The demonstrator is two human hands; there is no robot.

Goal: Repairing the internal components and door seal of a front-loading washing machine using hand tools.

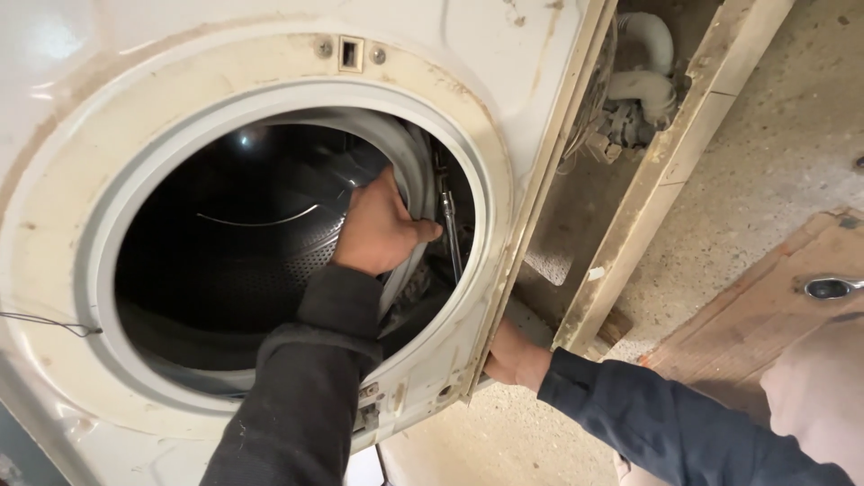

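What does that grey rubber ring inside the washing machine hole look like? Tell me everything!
The grey rubber ring is a soft-looking, folded seal lining the round opening of the white front panel. On the right side it is pulled away from the rim, bunched and curving inward toward the dark, perforated metal drum. The left hand grips it there. Its lower part stays seated along the opening's bottom edge.

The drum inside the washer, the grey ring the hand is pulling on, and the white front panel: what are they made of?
Drum: likely stainless steel, shiny with rows of small punched holes.
Grey ring: probably rubber, matte and folding under the left hand.
Front panel: seemingly painted sheet metal, glossy white, stained brown along its edges.
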